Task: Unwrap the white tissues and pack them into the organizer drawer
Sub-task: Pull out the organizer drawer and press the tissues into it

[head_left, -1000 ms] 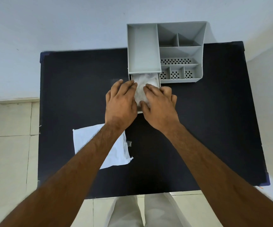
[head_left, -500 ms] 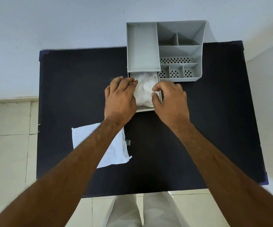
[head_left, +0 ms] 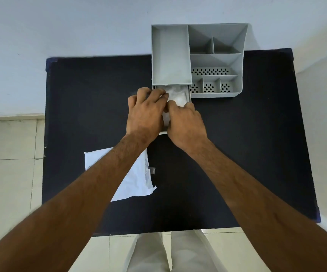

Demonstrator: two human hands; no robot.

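Note:
A grey organizer (head_left: 215,61) stands at the table's far edge, and its drawer (head_left: 189,94) is pulled out toward me. White tissues (head_left: 176,95) lie bunched inside the drawer. My left hand (head_left: 146,112) rests over the drawer's left side, fingers curled down onto the tissues. Over the drawer's near right part sits my right hand (head_left: 186,124), fingers bent onto the tissues. The two hands touch and hide most of the drawer. An empty white wrapper (head_left: 133,179) lies flat on the table under my left forearm.
The black table (head_left: 247,154) reaches from the white wall to near my legs. The organizer has several open compartments, some with perforated floors (head_left: 209,71). A small clear scrap (head_left: 152,170) lies beside the wrapper. Tiled floor surrounds the table.
My right hand has moved left from the drawer's right edge onto the tissues, meeting my left hand. Less of the tissues shows now.

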